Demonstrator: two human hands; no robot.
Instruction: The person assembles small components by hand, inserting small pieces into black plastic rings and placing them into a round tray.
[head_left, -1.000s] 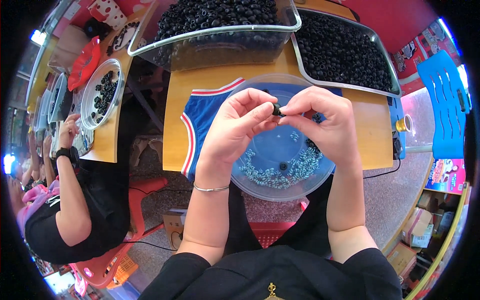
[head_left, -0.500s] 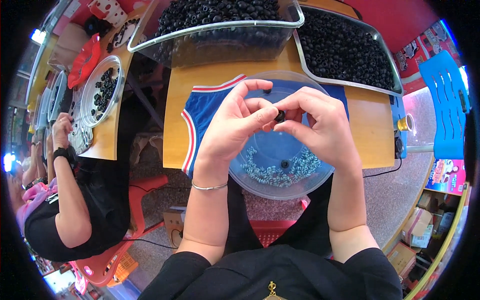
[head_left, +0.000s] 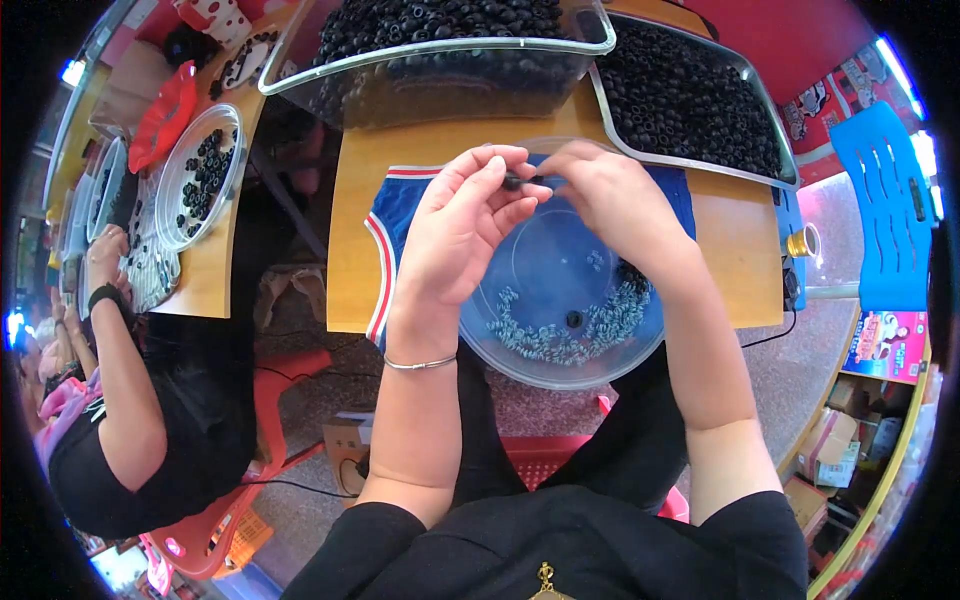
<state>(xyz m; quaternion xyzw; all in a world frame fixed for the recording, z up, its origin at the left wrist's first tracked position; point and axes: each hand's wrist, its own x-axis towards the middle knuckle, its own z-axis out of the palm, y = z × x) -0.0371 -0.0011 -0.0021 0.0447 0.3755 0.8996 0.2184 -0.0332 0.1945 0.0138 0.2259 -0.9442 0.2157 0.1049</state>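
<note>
My left hand (head_left: 455, 220) pinches a small black plastic piece (head_left: 514, 183) between thumb and fingers, above a clear round tub (head_left: 562, 384). Close against that piece is my right hand (head_left: 612, 200), curled, its fingertips smeared by motion, so its grip does not show. Inside the tub, small pale-blue coiled bits (head_left: 535, 342) lie in a curve along the near side. A black ring-shaped piece (head_left: 574, 319) rests among them, and some dark pieces (head_left: 630, 277) sit at the right, partly behind my right forearm. Blue cloth (head_left: 392, 205) with red-and-white trim lies beneath the tub.
Across the table (head_left: 355, 275), a clear bin (head_left: 440, 90) and a metal tray (head_left: 795, 182) hold heaps of black pieces. At left, a co-worker's hand (head_left: 107, 255) is near a round container (head_left: 168, 225) of black pieces. A blue slatted chair back (head_left: 880, 220) stands right.
Both hands have shifted a little up and left with the black piece. My right hand has turned, its fingertips now blurred, and dark pieces at the tub's right side have come into view.
</note>
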